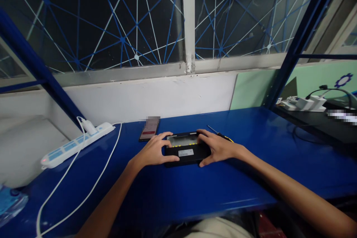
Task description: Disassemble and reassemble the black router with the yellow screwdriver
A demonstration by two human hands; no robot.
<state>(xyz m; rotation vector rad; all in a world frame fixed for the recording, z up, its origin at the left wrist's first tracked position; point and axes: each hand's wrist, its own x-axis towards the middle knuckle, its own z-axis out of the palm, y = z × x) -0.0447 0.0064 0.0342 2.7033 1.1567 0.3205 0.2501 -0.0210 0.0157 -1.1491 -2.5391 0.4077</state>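
Observation:
A flat black rectangular device [192, 159] lies in front of me, with a pale label and a recessed silvery panel edged by yellow marks. My left hand [153, 150] grips its left end, thumb along the near side and fingers over the far side. At the other end my right hand [219, 147] holds it the same way, fingers bent over the panel and thumb at the near edge. Just behind my right hand is a screwdriver [227, 138] with a yellow and black handle, partly hidden. Whether the device is raised off the surface, I cannot tell.
A phone [148, 129] lies on the blue table [195, 193] beyond my left hand. On the left, a white power strip [78, 145] trails a looping white cable [96, 184]. Chargers [309, 103] and cables sit at the far right. A wall and windows stand behind.

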